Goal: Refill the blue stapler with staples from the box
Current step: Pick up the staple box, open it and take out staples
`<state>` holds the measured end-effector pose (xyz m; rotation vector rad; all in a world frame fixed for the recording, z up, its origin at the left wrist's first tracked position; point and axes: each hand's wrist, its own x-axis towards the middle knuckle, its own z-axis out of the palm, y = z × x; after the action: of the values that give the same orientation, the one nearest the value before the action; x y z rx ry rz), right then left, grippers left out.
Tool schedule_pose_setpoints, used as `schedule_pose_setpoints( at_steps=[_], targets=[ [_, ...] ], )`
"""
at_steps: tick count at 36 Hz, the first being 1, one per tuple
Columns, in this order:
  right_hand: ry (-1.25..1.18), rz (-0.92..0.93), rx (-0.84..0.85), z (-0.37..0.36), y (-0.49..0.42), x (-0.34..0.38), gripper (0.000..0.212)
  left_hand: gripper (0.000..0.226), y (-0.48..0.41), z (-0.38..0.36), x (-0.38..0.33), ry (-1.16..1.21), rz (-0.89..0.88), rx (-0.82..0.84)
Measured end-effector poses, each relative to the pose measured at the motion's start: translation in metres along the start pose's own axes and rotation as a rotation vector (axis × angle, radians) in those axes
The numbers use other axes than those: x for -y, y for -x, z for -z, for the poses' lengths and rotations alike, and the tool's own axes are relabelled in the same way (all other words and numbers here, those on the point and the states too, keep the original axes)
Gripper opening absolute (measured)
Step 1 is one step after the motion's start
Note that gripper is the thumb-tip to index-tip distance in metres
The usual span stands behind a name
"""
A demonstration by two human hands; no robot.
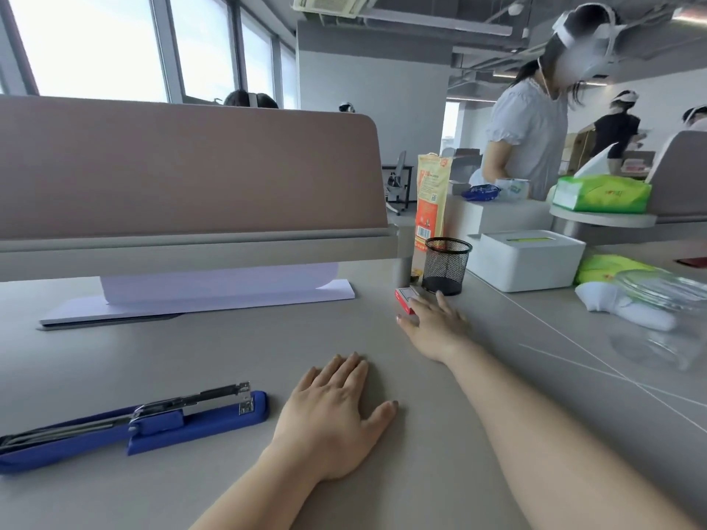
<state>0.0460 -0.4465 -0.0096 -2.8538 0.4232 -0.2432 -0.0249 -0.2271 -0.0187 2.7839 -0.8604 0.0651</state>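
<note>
Beside the empty mesh cup [447, 265], the right hand [436, 326] seemingly touches the staple box [405, 299].

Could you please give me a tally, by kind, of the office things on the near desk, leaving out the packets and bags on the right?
Long blue stapler, lying open: 1
Small red staple box, under the right hand's fingers: 1
Black wire-mesh pen cup: 1
White rectangular lidded box: 1
Stack of white paper: 1
Total: 5

Mesh cup [446, 266], tissue box [526, 259].
</note>
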Motion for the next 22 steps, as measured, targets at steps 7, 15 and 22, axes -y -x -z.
schedule_pose_setpoints(
  at_steps=[7,15,22],
  targets=[
    [-0.029,0.024,0.019,0.005,0.059,-0.005,0.059,0.075,-0.003,0.001,0.003,0.008,0.0,0.015],
    [-0.086,0.085,-0.011,0.027,0.173,-0.009,0.05,0.061,0.013,0.01,-0.003,0.034,-0.02,-0.026],
    [-0.258,0.132,-0.144,0.031,0.214,-0.018,0.034,0.061,0.039,0.003,-0.03,0.064,-0.03,-0.035]
  ],
)
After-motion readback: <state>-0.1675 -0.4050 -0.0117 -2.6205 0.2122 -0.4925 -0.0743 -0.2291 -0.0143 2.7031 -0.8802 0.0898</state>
